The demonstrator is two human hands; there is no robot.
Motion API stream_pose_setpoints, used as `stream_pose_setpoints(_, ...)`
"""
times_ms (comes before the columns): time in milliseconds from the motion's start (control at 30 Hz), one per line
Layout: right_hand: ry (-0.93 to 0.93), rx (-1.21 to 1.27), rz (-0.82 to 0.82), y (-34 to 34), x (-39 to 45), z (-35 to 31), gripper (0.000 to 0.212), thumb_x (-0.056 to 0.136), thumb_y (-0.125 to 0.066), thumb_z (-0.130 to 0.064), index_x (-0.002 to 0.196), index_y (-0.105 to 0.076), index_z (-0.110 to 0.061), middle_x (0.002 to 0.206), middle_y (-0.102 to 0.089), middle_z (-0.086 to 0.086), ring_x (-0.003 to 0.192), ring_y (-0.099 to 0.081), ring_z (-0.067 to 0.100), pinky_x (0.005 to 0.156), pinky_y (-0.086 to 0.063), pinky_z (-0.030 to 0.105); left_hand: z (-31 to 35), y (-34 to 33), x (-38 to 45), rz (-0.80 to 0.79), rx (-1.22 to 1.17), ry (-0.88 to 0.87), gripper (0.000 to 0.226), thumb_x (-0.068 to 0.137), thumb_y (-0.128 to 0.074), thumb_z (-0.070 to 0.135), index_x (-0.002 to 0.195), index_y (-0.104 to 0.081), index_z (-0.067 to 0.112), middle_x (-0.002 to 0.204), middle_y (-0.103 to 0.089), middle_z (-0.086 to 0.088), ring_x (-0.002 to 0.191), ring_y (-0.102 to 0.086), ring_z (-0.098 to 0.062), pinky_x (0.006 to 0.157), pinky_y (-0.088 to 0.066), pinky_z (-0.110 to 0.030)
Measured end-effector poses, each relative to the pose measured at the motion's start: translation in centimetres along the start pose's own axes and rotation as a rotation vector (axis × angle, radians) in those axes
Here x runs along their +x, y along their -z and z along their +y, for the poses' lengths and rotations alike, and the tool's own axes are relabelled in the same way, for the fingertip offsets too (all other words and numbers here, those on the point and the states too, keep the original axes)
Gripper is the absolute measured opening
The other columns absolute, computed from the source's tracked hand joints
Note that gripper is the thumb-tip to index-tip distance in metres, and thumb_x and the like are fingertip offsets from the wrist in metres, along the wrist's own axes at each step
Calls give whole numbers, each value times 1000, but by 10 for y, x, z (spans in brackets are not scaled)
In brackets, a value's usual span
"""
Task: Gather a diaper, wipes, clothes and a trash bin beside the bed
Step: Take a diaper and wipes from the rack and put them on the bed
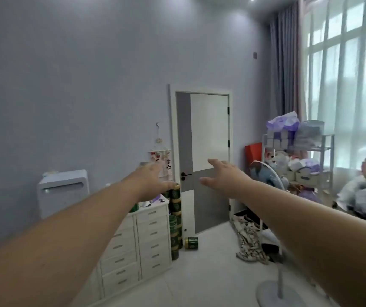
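Note:
Both my arms stretch forward into the room. My left hand (153, 180) is held out flat with straight fingers and holds nothing. My right hand (224, 176) is also open and empty, its fingers spread toward the door. A white shelf rack (328, 149) at the right holds purple and grey packs (283, 125) that look like diaper or wipe packages. A white chest of drawers (151, 238) stands below my left hand. No trash bin shows in view.
A closed grey and white door (208, 156) is straight ahead. Green tins (175, 218) are stacked beside the drawers, one (191, 243) on the floor. A standing fan (272, 282), a patterned cloth heap (248, 238) and a cluttered bed edge (363, 200) crowd the right.

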State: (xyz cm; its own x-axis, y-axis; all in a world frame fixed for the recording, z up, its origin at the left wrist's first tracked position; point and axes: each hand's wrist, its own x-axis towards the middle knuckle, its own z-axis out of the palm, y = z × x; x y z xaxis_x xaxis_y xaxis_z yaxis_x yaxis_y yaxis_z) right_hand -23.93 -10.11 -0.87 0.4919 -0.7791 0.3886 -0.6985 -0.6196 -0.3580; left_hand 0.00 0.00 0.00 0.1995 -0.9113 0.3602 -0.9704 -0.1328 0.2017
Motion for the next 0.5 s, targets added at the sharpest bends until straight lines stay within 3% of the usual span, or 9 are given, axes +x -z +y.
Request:
stream_pose_setpoints(233, -151, -52, 48, 47, -10, 122, 87, 85, -54, -69, 156, -22, -31, 161, -32, 7, 147, -29, 32, 118, -30, 53, 110, -56, 63, -63, -13, -120, 97, 82, -48, 77, 158, -9, 31, 166, -14, 1, 151, -14, -24, 120, -20, -50)
stream_pose_setpoints(500, -215, -132, 82, 117, -15, 276, 84, 83, -52, -71, 154, -27, -33, 159, -36, 6, 143, -35, 34, 112, -34, 55, 269, -124, 139, -70, -68, -230, 93, 86, -49, 73, 158, -14, 27, 165, -18, -2, 151, -16, -25, 119, -19, -46)
